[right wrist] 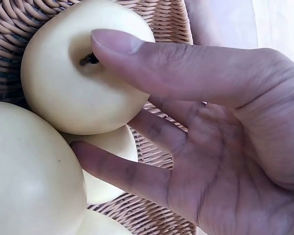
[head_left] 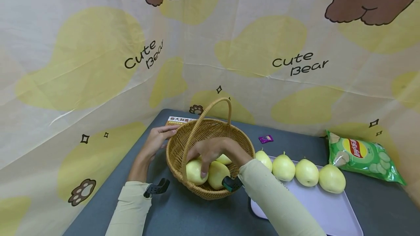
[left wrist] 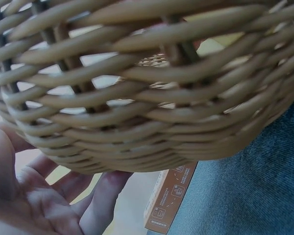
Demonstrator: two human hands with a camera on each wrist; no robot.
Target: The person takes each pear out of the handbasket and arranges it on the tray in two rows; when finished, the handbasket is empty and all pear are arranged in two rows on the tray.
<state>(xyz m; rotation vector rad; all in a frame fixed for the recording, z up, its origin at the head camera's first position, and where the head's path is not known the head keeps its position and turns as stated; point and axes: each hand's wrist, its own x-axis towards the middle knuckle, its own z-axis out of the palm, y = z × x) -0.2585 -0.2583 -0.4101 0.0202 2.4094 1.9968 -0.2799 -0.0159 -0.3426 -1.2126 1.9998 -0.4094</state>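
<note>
A wicker basket (head_left: 210, 192) with an arched handle stands on the table, several pale yellow pears (head_left: 219, 174) inside it. My right hand (head_left: 211, 152) reaches into the basket and grips one pear (head_left: 195, 172) at its left side. In the right wrist view the thumb lies across the stem end of that pear (right wrist: 63, 83), with fingers along its side and another finger near a neighbouring pear (right wrist: 29, 176). My left hand (head_left: 157, 139) touches the outside of the basket near its left rim, fingers fairly straight. In the left wrist view the woven wall (left wrist: 137, 98) partly hides those fingers.
Right of the basket, a row of pears (head_left: 306, 172) sits along the far side of a pale purple tray (head_left: 323, 207). A green chip bag (head_left: 365, 157) lies at the back right. Behind the basket are a small purple packet (head_left: 265, 139) and a printed box (head_left: 177, 120).
</note>
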